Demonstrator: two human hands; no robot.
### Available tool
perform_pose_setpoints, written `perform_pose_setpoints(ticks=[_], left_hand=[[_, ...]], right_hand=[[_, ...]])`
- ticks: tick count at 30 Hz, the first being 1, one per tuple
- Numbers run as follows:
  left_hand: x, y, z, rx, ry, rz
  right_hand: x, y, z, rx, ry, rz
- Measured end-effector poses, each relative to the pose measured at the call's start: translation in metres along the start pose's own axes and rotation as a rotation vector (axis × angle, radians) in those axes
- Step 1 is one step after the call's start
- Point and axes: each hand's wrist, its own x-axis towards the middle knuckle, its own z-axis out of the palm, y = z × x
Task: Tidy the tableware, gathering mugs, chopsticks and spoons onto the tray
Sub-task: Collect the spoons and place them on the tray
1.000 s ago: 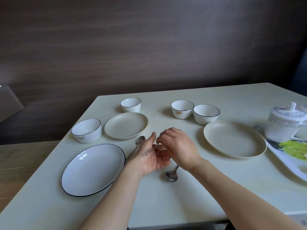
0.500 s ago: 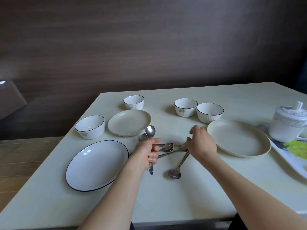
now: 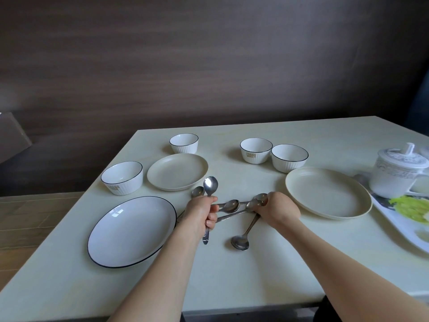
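Note:
My left hand is fisted around the handle of a steel spoon, held upright with its bowl on top. Several more spoons lie crossed on the table between my hands: one bowl in the middle, another spoon pointing towards me, and a spoon bowl behind my left hand. My right hand is curled down over the bowl ends of the crossed spoons. At the right edge, the white tray carries a lidded mug.
A black-rimmed white plate lies left of my hands, with a beige plate behind it and a larger beige plate on the right. Several ribbed white bowls stand behind them. Something green lies on the tray.
My hands have parted. The left one stood one spoon upright in its fist. The right one moved right and closed down on the bowl ends of the spoons lying on the table.

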Motion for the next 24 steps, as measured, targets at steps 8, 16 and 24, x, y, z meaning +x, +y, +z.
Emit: perform_pose_setpoints(ticks=[8,16,24], left_hand=[[0.001,0.002,0.003,0.029,0.046,0.1],[-0.018,0.003,0.01,-0.065,-0.182,-0.029],[-0.026,-0.001,0.014,-0.024,-0.384,-0.082]], right_hand=[[0.017,0.001,-0.003,0.743,0.104,0.083],[0.005,-0.01,-0.01,1.253,-0.043,0.098],[-0.002,-0.016,-0.003,1.202,-0.133,0.028]])
